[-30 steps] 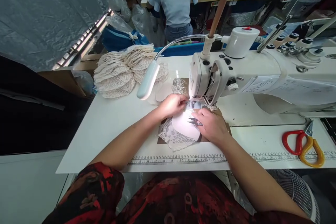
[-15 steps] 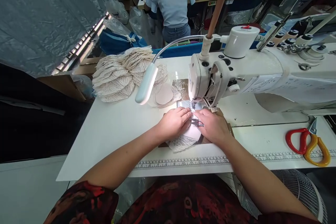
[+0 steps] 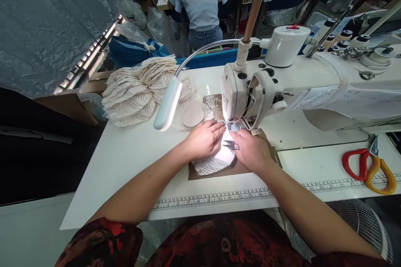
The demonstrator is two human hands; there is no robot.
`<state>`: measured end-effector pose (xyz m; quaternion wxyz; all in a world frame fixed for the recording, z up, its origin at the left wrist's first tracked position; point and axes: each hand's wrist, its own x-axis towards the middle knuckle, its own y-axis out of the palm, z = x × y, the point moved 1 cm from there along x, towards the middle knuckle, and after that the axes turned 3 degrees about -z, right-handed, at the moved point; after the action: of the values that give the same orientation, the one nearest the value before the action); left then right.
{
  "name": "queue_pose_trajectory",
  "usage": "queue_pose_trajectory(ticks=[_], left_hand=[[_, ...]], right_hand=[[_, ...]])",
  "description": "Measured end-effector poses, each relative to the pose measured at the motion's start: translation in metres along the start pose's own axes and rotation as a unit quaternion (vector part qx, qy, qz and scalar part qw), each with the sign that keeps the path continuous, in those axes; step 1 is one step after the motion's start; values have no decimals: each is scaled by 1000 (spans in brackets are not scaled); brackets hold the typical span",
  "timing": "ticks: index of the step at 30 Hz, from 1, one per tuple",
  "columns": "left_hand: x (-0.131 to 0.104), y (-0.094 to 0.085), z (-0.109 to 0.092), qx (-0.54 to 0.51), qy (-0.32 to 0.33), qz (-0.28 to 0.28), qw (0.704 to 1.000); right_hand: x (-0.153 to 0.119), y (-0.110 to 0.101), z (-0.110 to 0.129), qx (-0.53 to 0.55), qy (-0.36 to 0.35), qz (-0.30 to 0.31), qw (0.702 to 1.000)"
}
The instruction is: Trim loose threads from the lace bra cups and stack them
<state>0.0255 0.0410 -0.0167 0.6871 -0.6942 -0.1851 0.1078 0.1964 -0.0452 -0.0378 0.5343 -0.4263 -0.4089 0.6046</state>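
My left hand (image 3: pixel 203 139) lies flat on a white lace fabric piece (image 3: pixel 213 164), its fingertips close to the needle area of the white sewing machine (image 3: pixel 235 91). My right hand (image 3: pixel 253 150) is closed around small thread snips (image 3: pixel 231 145), with the blades pointing left over the fabric. Its thumb and forefinger rest near the presser foot (image 3: pixel 233 126). The fabric's far end runs up under the machine head, partly covered by my hands. Behind my left hand sits a pale rounded piece (image 3: pixel 192 114) on more lace.
A thick stack of lace pieces (image 3: pixel 131 96) occupies the table's back left. The lamp (image 3: pixel 168 103) hangs on its bent neck left of the machine. Red-and-yellow-handled scissors (image 3: pixel 366 166) lie at right. A printed ruler (image 3: pixel 216 197) edges the table. A co-worker (image 3: pixel 199 4) sits beyond.
The fabric's near end has swung left and the left hand has shifted slightly left with it. The snips' blades now stick out farther from the right hand. The whole view has shifted slightly.
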Motion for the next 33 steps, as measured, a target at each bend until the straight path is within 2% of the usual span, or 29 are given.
queue_pose_trajectory(ticks=[4,10,16,21,33], left_hand=[[-2,-2,4,8,17,-9,1000],[-6,-10,-9,-23,63,-84,994],[-4,1,-22,-45,51,-109,992],[-9,8,-20,-29,58,-103,993],[-6,7,-7,-26,52,-102,993]], right_hand=[[-1,2,-4,16,-14,-13,1000],[-6,5,-13,74,-35,-29,996],[-6,6,-13,57,-46,-22,997],[-8,10,-14,48,-62,-64,995],[-7,11,-11,27,-93,-160,982]])
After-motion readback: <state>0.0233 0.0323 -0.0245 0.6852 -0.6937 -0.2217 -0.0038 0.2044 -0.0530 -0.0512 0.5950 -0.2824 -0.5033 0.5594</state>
